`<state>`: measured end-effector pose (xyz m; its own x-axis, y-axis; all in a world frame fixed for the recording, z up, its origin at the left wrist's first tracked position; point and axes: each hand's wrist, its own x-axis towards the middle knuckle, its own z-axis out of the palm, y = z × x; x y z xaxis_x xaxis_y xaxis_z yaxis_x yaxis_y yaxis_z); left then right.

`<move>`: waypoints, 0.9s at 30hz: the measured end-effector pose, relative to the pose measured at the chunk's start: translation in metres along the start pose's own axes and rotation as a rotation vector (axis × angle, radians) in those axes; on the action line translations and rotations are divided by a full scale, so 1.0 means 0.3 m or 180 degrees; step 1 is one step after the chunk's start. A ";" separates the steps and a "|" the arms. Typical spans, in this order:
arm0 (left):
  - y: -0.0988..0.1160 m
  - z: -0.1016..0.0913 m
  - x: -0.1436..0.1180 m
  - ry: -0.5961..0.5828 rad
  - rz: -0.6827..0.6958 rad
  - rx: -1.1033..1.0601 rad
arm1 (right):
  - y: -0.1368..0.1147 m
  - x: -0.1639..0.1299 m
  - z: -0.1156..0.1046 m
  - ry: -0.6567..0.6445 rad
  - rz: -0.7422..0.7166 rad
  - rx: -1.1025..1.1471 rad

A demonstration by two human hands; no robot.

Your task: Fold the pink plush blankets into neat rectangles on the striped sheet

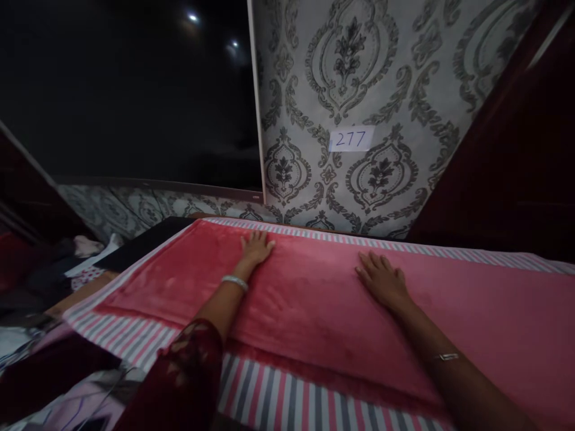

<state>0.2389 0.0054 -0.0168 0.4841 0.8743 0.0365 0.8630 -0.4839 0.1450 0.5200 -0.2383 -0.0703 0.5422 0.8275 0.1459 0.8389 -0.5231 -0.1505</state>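
Note:
A long pink-red plush cloth lies spread over a striped white, grey and pink cloth, whose edges show along the front, left end and back. Near the plush cloth's back edge, my left hand rests flat with the fingers spread. Farther right, my right hand also lies palm down on the plush, its fingers stretched out. Neither hand grips anything. Faint pressed marks show in the pile between the hands and to the left. The right end of the plush runs out of view.
A large dark television screen hangs at the back left. Patterned wallpaper bears a paper label reading 277. At the left lie a flat black panel and heaped clothes. Dark wood stands at the right.

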 end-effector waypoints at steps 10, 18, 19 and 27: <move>0.496 0.177 -0.162 -0.0028 0.1318 -0.0379 | 0.047 -0.014 0.084 0.0537 0.0103 0.1236; 0.576 0.166 -0.348 -0.0179 0.2942 -0.0653 | 0.095 -0.012 0.064 0.0782 0.0291 0.2204; 0.531 0.144 -0.345 -0.0118 0.2830 -0.0640 | 0.098 -0.009 0.069 0.0763 0.0276 0.2144; -0.056 -0.057 -0.350 -0.0105 -0.0236 -0.0010 | 0.102 0.014 0.104 0.0763 0.0165 0.1918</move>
<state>0.1709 -0.0776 -0.0063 0.4234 0.9059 -0.0070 0.8962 -0.4178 0.1490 0.5464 -0.2445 -0.1049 0.6354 0.6993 0.3275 0.6751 -0.2972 -0.6752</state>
